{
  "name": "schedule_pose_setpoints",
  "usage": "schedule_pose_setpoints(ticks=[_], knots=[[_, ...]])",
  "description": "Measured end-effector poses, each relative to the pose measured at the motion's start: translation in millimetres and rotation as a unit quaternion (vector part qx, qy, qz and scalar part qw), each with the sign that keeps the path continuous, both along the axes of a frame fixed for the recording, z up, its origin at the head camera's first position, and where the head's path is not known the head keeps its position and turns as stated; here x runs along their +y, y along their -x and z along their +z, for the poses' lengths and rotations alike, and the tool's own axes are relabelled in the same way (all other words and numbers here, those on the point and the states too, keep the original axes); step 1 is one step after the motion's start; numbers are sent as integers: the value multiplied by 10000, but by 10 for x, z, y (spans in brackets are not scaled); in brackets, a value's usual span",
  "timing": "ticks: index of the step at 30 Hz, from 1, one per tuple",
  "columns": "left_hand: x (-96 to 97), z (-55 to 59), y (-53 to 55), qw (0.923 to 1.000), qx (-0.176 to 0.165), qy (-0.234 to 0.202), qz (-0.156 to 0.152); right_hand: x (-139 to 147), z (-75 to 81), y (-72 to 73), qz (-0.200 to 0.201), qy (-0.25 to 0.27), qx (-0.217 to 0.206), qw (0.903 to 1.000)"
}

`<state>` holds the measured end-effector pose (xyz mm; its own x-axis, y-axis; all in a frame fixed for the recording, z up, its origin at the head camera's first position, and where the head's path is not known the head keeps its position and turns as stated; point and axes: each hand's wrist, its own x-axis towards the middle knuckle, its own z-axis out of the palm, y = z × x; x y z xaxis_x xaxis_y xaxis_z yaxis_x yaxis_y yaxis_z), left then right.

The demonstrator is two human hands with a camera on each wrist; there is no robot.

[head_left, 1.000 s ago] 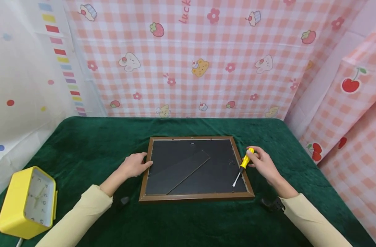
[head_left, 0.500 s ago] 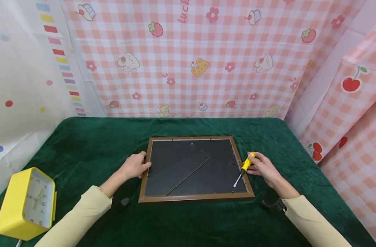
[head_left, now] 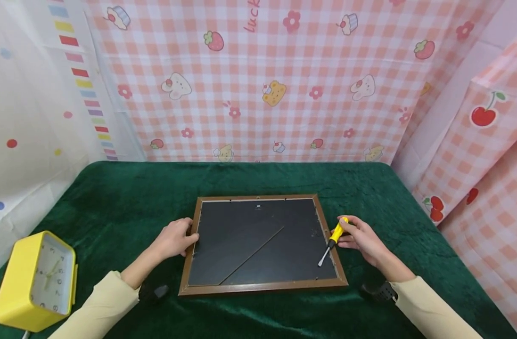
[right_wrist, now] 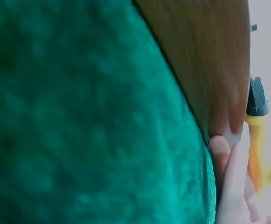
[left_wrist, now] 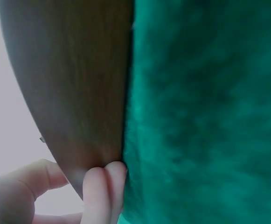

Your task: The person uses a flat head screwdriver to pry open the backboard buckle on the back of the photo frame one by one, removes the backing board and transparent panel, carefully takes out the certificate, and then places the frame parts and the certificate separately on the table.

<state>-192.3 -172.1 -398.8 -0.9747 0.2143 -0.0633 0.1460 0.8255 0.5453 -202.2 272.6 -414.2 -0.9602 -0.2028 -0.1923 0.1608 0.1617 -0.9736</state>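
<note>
A brown wooden picture frame [head_left: 262, 286] lies back side up, its black backing board [head_left: 241, 226] showing a slanting flap edge. At its left side my left hand [head_left: 171, 241] grips the rim, thumb on top; in the left wrist view two fingertips [left_wrist: 98, 186] press the outer side of the wood [left_wrist: 74, 84]. My right hand [head_left: 362, 238] holds a screwdriver [head_left: 338, 231] by its yellow handle, the metal tip pointing down over the board's right part. Fingers of this hand also touch the frame's right side [right_wrist: 210, 60], as the right wrist view shows.
A yellow alarm clock [head_left: 20, 278] stands at the left on the dark green cloth [head_left: 258, 176] covering the table. A pink checked curtain [head_left: 250, 122] hangs behind the table. Black straps [head_left: 383, 291] sit by the right wrist.
The picture frame has slid toward me and a little left, turning slightly, with my left hand still on its rim. My right hand has come down nearer with the screwdriver.
</note>
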Motion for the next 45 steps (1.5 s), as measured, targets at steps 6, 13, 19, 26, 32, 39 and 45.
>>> schedule_pose_setpoints(ticks=[6,13,19,26,32,39,45], knots=[[-71,8,-140,9998,-107,-143,54,23,-15,-43,275,274,-93,9992],[-109,19,-230,9997,-131,-176,47,265,-28,-99,271,505,-91,9983],[-132,27,-303,9996,-214,-191,38,614,-7,-161,96,762,-14,9970],[-153,24,-349,9994,-244,-222,42,923,37,-251,-178,585,99,9981],[-161,29,-367,9996,-234,-178,47,1070,55,-253,-439,-971,181,9941],[-170,28,-393,9996,-208,-196,18,1193,65,-275,-254,-2095,452,9764],[-172,26,-402,9997,-174,-153,12,1286,92,-278,-102,-2548,55,9669]])
